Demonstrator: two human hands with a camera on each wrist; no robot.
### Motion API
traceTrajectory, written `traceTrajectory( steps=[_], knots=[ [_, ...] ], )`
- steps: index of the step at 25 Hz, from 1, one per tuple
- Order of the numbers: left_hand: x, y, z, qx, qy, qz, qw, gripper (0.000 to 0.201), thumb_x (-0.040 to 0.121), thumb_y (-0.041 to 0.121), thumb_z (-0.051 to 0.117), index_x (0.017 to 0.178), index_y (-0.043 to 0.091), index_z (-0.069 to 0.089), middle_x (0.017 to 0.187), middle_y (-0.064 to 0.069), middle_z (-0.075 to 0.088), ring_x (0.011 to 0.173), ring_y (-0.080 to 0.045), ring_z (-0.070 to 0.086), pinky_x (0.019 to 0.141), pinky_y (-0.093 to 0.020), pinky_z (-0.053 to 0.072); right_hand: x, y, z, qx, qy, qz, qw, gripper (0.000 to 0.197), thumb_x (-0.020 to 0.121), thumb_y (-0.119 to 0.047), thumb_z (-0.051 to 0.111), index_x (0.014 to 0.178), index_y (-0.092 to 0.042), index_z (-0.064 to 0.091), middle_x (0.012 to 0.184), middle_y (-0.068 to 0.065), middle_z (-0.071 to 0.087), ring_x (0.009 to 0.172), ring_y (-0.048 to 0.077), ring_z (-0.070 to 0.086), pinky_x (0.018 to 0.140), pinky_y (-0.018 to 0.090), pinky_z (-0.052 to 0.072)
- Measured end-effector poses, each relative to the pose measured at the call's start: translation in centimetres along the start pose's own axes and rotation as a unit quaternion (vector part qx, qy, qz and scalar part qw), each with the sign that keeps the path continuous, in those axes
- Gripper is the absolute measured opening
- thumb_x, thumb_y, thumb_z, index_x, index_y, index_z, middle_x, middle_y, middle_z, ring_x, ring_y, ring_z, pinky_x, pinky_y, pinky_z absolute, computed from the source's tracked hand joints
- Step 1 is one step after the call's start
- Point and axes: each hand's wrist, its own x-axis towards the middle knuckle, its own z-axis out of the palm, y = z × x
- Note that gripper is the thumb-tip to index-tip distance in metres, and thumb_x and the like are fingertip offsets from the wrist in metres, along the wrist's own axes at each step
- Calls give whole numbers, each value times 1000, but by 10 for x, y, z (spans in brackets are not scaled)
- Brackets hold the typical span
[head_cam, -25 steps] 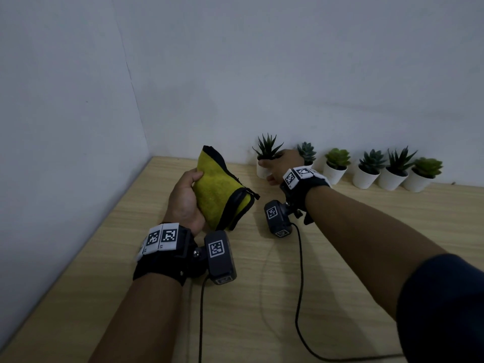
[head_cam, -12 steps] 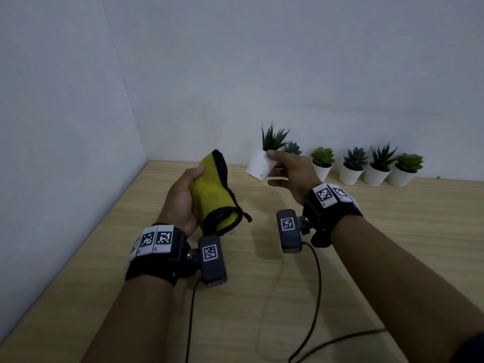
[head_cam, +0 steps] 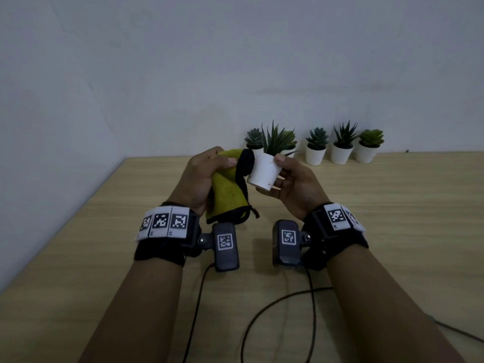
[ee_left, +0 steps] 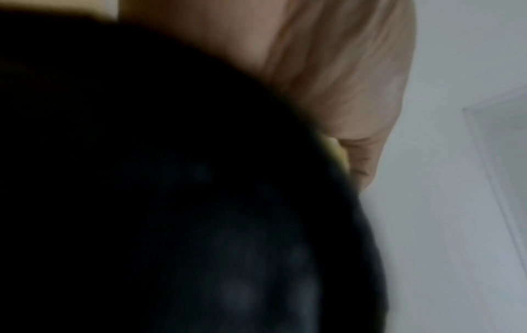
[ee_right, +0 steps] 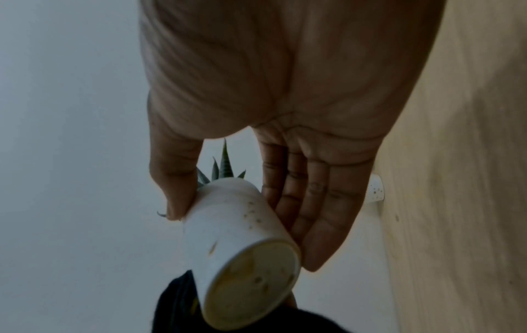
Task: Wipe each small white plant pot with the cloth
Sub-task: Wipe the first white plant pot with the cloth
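Head view: both hands held up over the desk (head_cam: 392, 231), close together, with the cloth and one pot between them.
Right hand (head_cam: 293, 184): holds a white pot (head_cam: 263, 170) off the desk, thumb on the rim side, fingers along the far wall.
Pot: tilted, base toward the person and down-left, spiky green plant (head_cam: 275, 138) pointing up and back.
Right wrist view: thumb (ee_right: 174, 180) and fingers (ee_right: 313, 202) pinch the pot (ee_right: 234, 225) from opposite sides; its round base faces the camera; small brown specks on the wall and base.
Left hand (head_cam: 201, 176): curled round a yellow cloth (head_cam: 225, 189) with black trim, thumb on top.
Cloth: its black-edged upper end touches the pot's left wall; lower end hangs beside the left wrist.
Left wrist view: mostly dark, blurred cloth (ee_left: 171, 202) close to the lens, a bit of the hand (ee_left: 328, 67) above it.
Other pots: five stand in a row against the back wall (head_cam: 235, 61); two (head_cam: 255, 142) partly hidden behind the held plant, three (head_cam: 340, 153) in plain sight to the right.
Wrists: black bands with square-patterned markers, a camera on each; cables (head_cam: 262, 310) trail on the desk.
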Motion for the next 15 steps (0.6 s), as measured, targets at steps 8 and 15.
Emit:
traceTrajectory(
  steps=[8,15],
  knots=[
    [16,-6,12,115,50,79,989,19,80,-7,68,87,9,60,83,-11,62,57,-23,61,51,-32,53,16,8,-9,-9,8,0,1000,30,81,-25,69,102,-5,68,100,13,69,87,25,69,73,42,57],
    [21,-12,14,211,7,122,970,17,72,5,81,76,11,66,70,4,66,64,-9,62,61,-29,54,17,12,-11,-23,21,-12,999,46,71,-32,70,105,0,67,99,12,71,91,28,67,73,41,58]
  ],
)
